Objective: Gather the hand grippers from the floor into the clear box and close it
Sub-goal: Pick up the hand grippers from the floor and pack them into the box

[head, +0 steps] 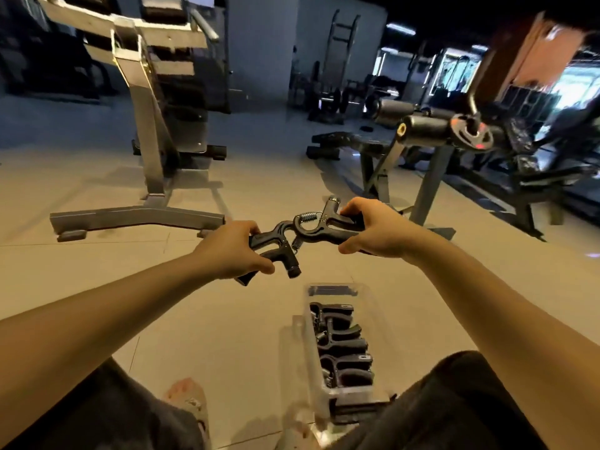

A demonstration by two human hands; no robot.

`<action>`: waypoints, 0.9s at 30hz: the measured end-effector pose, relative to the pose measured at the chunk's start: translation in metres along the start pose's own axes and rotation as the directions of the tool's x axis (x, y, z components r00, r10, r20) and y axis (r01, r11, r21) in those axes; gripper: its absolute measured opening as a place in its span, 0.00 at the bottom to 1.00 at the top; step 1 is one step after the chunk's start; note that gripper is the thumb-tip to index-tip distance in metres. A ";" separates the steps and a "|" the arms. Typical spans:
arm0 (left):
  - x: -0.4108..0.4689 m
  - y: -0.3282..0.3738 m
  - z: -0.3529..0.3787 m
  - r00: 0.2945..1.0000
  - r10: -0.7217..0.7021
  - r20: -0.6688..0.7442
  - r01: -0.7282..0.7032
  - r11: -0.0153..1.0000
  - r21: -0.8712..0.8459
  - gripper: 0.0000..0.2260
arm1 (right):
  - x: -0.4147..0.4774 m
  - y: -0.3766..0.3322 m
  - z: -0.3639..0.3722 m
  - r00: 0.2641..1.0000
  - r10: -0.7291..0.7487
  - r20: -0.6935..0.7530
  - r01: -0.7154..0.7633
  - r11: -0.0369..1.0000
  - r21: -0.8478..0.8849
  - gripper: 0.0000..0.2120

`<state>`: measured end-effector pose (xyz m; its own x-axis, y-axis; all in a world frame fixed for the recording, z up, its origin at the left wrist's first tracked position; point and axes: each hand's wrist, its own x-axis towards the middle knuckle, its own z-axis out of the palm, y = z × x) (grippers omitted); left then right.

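Holding one hand gripper apiece in the head view, centre frame, above the pale floor (97, 280). The left hand (233, 251) has its fingers curled round the handles of a black gripper (287, 256), knob end pointing down. The right hand (373, 230) is wrapped round the handles of a second gripper (324, 224), spring and knob up top. The two tools meet in the middle, and I can't tell whether they merely touch or are hooked together.

Below them, lower centre, sits the clear box (306, 339), open on top, with a row of stowed grippers (344, 350) already packed in. No loose ones show on the floor from here.

What could go wrong? If those springs and loops are snagged, pulling them apart could jerk one free and drop it on the tiles. The box looks nearly full (space seems to remain only at its far end), so a carelessly laid gripper may stand proud and stop the box closing. I can't make out a lid.

Around: a bench frame (146, 131) upper left and a padded roller machine (425, 129) upper right, both well apart. The person's knees flank the box, the right one crowding its near end.
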<state>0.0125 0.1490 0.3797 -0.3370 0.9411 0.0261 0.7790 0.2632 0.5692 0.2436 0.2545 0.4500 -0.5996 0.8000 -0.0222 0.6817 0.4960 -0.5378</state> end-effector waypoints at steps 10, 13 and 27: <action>0.037 0.032 0.072 0.994 -0.043 0.100 0.036 0.997 0.074 0.24 | -0.009 0.101 0.002 0.989 0.140 0.053 -0.139 0.990 -0.016 0.29; 0.053 0.033 0.090 0.990 -0.067 0.125 0.053 0.993 0.106 0.24 | -0.003 0.140 0.015 0.984 0.165 0.060 -0.166 0.986 0.009 0.29; 0.094 0.014 0.141 0.979 -0.069 0.192 0.023 0.972 0.232 0.24 | 0.060 0.232 0.072 0.955 0.168 0.244 -0.145 0.983 -0.109 0.26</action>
<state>0.0663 0.2712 0.2743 -0.2821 0.9439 -0.1715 0.8724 0.3268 0.3635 0.3354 0.3932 0.2637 -0.5603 0.7653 -0.3169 0.8030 0.4082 -0.4341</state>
